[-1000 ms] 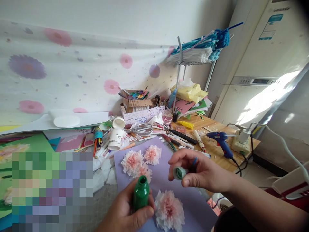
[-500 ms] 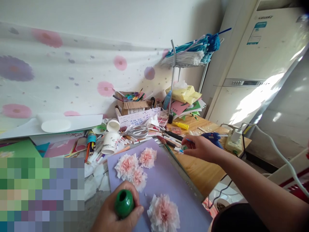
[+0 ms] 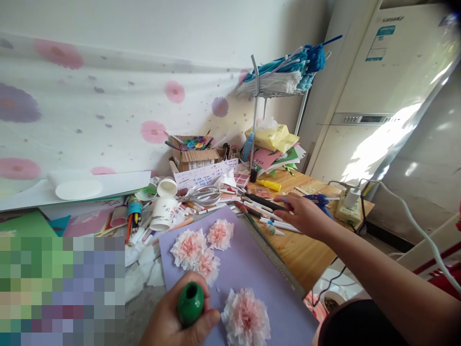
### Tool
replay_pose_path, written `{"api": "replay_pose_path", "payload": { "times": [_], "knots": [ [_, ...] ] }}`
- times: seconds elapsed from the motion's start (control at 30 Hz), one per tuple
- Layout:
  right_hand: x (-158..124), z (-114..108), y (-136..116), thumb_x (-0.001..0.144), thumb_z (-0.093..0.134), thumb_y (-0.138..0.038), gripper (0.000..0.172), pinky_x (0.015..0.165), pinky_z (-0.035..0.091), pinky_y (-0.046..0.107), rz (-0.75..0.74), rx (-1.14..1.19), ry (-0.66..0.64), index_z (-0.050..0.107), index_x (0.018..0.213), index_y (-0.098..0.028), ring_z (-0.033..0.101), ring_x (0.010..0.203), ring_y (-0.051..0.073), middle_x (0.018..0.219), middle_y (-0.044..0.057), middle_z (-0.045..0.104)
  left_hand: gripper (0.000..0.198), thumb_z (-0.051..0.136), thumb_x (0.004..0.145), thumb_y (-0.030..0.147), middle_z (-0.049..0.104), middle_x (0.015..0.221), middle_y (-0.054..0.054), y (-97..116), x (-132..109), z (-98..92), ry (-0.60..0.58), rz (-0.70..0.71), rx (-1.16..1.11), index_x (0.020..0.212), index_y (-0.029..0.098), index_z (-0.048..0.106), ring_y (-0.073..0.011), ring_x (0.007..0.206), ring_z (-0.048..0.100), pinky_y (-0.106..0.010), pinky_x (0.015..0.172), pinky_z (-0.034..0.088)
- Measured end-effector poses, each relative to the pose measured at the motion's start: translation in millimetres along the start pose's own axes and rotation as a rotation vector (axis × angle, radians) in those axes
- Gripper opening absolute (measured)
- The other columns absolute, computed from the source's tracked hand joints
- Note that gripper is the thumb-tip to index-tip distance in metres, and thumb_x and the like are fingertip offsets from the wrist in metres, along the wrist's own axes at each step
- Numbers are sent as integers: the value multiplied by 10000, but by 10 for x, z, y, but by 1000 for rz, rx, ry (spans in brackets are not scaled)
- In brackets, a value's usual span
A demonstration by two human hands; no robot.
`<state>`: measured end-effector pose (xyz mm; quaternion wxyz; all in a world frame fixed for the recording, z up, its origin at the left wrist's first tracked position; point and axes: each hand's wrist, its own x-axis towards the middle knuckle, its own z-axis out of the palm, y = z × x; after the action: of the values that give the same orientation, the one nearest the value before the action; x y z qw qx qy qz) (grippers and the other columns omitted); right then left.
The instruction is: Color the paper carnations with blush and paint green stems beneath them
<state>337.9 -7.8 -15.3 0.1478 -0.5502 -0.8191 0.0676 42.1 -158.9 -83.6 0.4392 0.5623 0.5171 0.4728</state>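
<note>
My left hand (image 3: 173, 319) is wrapped round a small green bottle (image 3: 190, 302) with its neck uncapped, low over the near edge of a lilac card sheet (image 3: 252, 283). Several pink paper flowers lie on that sheet; one flower (image 3: 247, 319) sits just right of the bottle. My right hand (image 3: 304, 214) reaches out over a scatter of pens (image 3: 266, 206) on the wooden table (image 3: 306, 254). A thin blue pen shows at its fingers. The bottle's cap (image 3: 272, 230) lies on the wood just below that hand.
A blue glue gun (image 3: 320, 200) and a power strip (image 3: 347, 207) lie beyond my right hand. Scissors (image 3: 205, 196), paper cups (image 3: 163, 211), a cardboard box of bits (image 3: 196, 151) and stacked papers crowd the back. A wire rack stands at the wall.
My right hand carried the cap from beside the bottle out to the right, set it down on the wood, and moved on to the pens. The bottle stayed in my left hand.
</note>
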Motion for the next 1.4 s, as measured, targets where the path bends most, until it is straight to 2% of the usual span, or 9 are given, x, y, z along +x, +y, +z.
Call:
{"api": "replay_pose_path", "payload": {
  "times": [0.07,0.13,0.2,0.3,0.4,0.6,0.77,1.03,1.4],
  "knots": [
    [-132,-93,-126,983,403,-488,465,675,445,330,-42,259,155,717,1021,-147,598,732,210,834,84,636,489,727,729,687,471,636,73,19,-15,-9,-81,-19,-53,799,235,556,-125,571,381,-240,552,302],
    [-277,-169,-276,1010,346,-512,519,741,470,338,-239,467,160,743,944,-184,619,823,217,893,87,653,557,632,762,768,450,683,64,58,-36,-18,-136,-12,-36,881,230,557,-135,610,372,-256,581,301],
    [-379,-219,-384,1012,361,-516,505,773,461,345,-352,506,237,752,924,-208,619,847,219,871,77,658,577,541,813,788,431,728,52,100,-53,-24,-162,3,23,935,224,557,-149,655,382,-270,623,316],
    [-399,-238,-404,972,404,-602,544,690,452,341,-223,527,334,741,827,-200,602,718,203,742,67,649,555,511,841,775,414,747,50,139,-61,-21,-181,9,72,923,227,547,-157,683,386,-272,644,325],
    [-365,-214,-372,938,481,-612,520,518,413,295,-56,794,320,696,713,-196,510,521,149,574,27,566,531,543,836,759,384,724,60,135,-45,-12,-184,21,66,852,228,540,-151,663,366,-260,628,323],
    [-590,-186,-694,860,714,-394,166,501,515,264,-275,1326,212,665,803,-246,616,596,159,722,20,647,462,614,838,695,528,798,29,70,-5,-38,-134,139,139,926,241,610,-181,733,491,-250,669,385],
    [-800,-185,-799,940,611,-371,121,591,563,256,-358,1077,127,647,871,-278,637,682,165,769,29,652,376,672,844,614,592,834,29,98,-11,-66,-118,151,177,979,265,637,-191,766,554,-239,693,418],
    [-801,-213,-768,952,566,-237,67,632,554,291,-615,765,49,577,975,-299,659,723,193,803,27,657,236,744,814,450,601,795,35,122,-29,-60,-87,113,230,937,267,659,-198,728,566,-238,665,426],
    [-808,-230,-792,935,585,-213,136,624,558,281,-673,577,74,562,1028,-308,694,769,200,885,29,707,247,734,820,482,585,757,41,155,-17,-51,-97,119,259,875,255,652,-181,675,541,-230,621,403]
  ]
}}
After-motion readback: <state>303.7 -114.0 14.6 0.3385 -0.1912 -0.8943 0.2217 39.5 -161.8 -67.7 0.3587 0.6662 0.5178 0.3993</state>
